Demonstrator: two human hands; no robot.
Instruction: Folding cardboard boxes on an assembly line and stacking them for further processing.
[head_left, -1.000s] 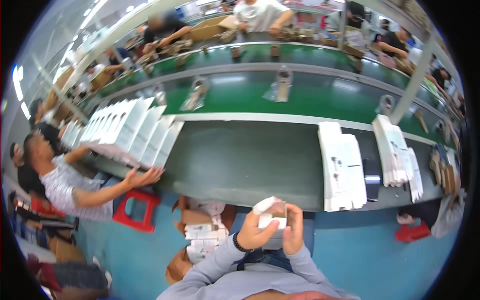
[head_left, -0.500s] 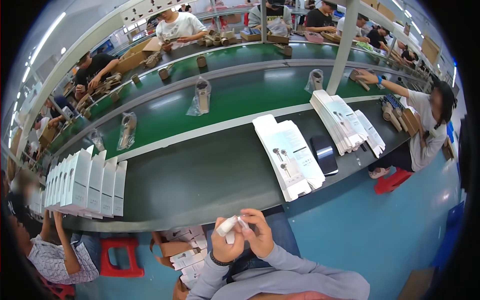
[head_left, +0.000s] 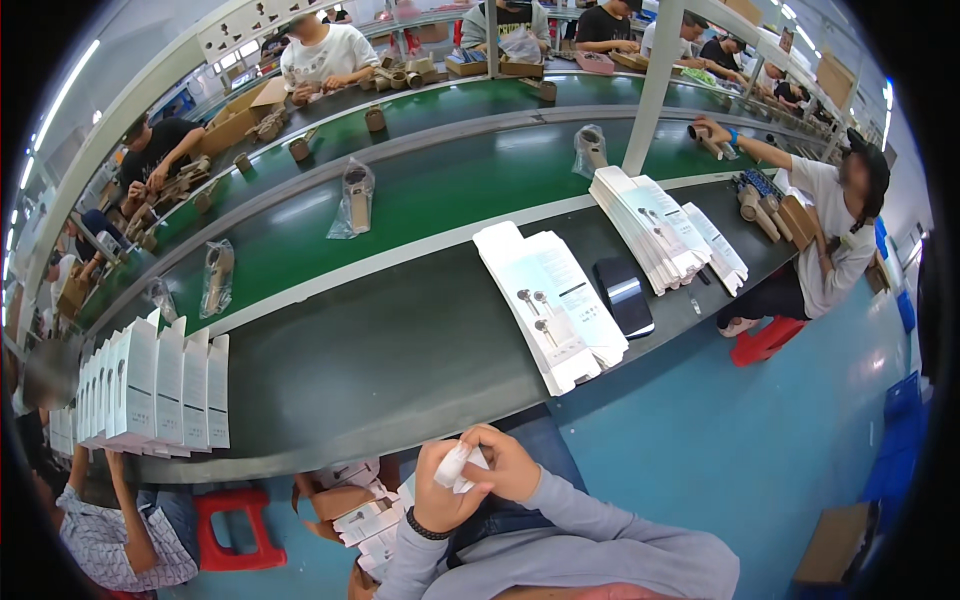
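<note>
In front of the table's near edge, over my lap, both hands meet around a small white piece (head_left: 453, 466) that looks like folded paper or soft plastic; its exact kind is hard to make out. My left hand (head_left: 440, 500), with a dark beaded bracelet at its wrist, is closed around it from the left. From the other side my right hand (head_left: 510, 466) pinches it, fingers bent over its top. Beyond my hands, flat white cartons (head_left: 550, 310) with printed earphone pictures lie stacked on the dark table (head_left: 370, 370).
A dark phone (head_left: 624, 298) lies beside the cartons, with another carton stack (head_left: 655, 230) farther right. White boxes (head_left: 150, 390) stand in a row at left. Bagged parts ride the green conveyor (head_left: 440, 190). People work on both sides. A red stool (head_left: 235, 530) and a post (head_left: 655, 90) stand nearby.
My right hand has closed in over the white piece, and my hands are now closer together. The whole view has shifted slightly, so the table things appear farther left.
</note>
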